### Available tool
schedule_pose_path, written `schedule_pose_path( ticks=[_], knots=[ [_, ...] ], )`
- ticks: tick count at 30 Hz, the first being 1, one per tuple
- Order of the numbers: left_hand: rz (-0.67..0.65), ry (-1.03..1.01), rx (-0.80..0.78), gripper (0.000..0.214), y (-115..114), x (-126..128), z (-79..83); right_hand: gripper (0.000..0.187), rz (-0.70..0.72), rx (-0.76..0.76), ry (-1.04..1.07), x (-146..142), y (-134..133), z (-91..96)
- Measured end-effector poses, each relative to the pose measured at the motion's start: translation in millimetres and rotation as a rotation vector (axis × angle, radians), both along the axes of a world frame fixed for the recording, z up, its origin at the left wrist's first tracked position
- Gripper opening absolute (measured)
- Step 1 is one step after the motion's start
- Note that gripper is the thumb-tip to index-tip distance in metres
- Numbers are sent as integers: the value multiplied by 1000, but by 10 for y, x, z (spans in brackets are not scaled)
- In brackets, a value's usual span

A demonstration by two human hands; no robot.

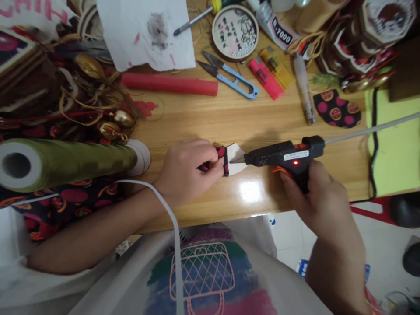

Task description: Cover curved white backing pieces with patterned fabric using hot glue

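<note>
My left hand pinches a small piece of black fabric with pink dots folded over a white card piece on the wooden table. My right hand grips a black hot glue gun with an orange trigger and a lit red light. Its nozzle tip touches the white card at the fabric's edge. A glue stick juts from the gun's back toward the right.
Behind lie a red foam stick, blue thread snips, pink and yellow lighters, a B-7000 glue tube, a round printed disc and another dotted fabric piece. A green fabric roll lies left, a yellow-green mat right.
</note>
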State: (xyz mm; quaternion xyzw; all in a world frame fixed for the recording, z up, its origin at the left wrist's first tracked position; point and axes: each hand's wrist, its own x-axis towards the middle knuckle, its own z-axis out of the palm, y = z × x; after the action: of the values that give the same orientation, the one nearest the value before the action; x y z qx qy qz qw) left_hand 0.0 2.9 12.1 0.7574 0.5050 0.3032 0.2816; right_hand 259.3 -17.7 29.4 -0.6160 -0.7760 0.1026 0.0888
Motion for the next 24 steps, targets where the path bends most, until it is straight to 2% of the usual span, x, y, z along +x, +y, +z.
schedule_pose_path(
  ticks=[6,11,17,21,24],
  knots=[
    [4,-5,-2,27,-5,-5,-4,28,-5,-25,19,-2,10,2],
    [-3,-6,-5,28,8,0,6,32,-70,-26,0,18,15,3],
    [2,9,-1,28,7,4,1,37,-42,-42,26,-18,37,-8],
    [0,-10,20,27,5,5,-11,34,-64,1,12,-38,73,-23],
    [2,-8,16,28,8,7,-6,30,-27,8,20,-26,80,-2]
  ],
)
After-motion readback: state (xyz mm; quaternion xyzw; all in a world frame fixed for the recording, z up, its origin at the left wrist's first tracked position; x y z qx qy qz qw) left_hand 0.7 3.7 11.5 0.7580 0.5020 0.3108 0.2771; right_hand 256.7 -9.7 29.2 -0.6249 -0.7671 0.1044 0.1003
